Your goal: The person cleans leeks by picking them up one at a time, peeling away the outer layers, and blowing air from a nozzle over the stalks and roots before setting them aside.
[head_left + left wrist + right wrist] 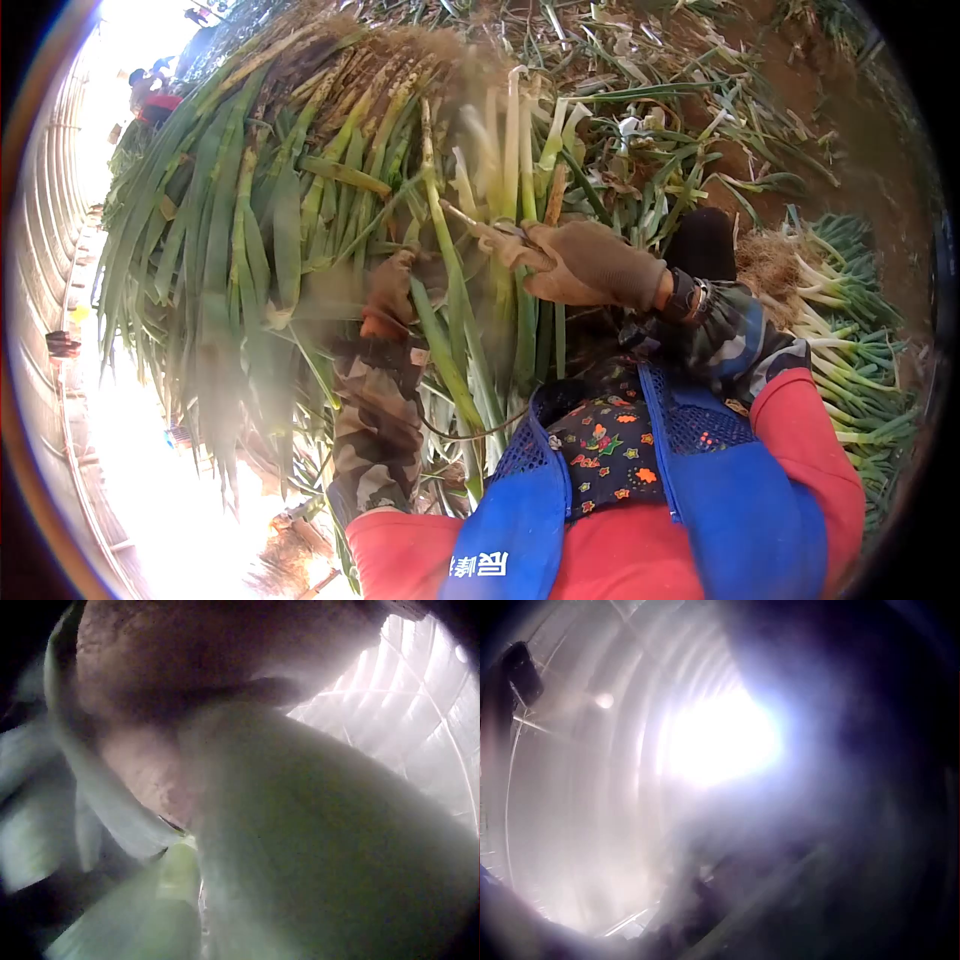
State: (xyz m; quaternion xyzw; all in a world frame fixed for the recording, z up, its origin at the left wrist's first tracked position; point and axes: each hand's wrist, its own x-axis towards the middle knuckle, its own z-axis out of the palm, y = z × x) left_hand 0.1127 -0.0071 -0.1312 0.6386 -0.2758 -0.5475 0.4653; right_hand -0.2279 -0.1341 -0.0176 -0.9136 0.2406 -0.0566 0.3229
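In the head view, my gloved left hand (pixel 390 292) grips a green onion among long leaves, left of the upright pale stalks (pixel 512 150). The left wrist view shows the brown glove (pixel 157 682) close up against a broad green leaf (pixel 300 832). My gloved right hand (pixel 595 262) is at those stalks, its fingers pinching what looks like a thin tool (pixel 460 213) that points left. The grip is partly blurred. The right wrist view is too hazy to show the hand or tool.
A large heap of long green onions (pixel 225 210) lies at the left. Loose leaves and trimmings (pixel 650 150) cover the soil behind. Bundled onions (pixel 850 350) with white stems lie at the right. Another person (pixel 158 100) is far back left, near a ribbed wall (pixel 60 190).
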